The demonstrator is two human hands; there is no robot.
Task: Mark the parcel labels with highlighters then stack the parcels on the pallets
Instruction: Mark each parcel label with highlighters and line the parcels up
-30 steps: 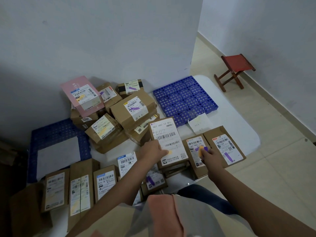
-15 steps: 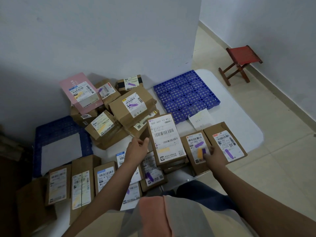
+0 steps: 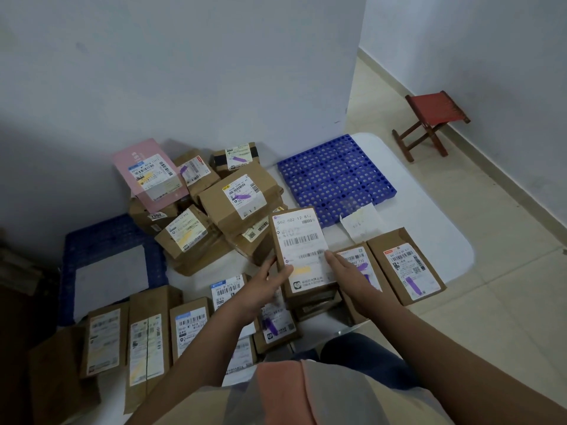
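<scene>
Both hands take hold of a marked parcel, ready to lift it toward a pallet.

The left hand [image 3: 266, 283] grips the left edge of the tall brown parcel [image 3: 302, 256], thumb over its label [image 3: 299, 240]; the right hand [image 3: 352, 276] holds the right edge, fingers laid along it. The parcel sits on top of other boxes in the middle of the white mat [image 3: 441, 228], and its label already carries a yellow streak, so marking looks done and stacking is the step in hand. The blue pallet [image 3: 334, 176] just behind lies bare; the next move calls for a level lift and a flat set-down there.
</scene>
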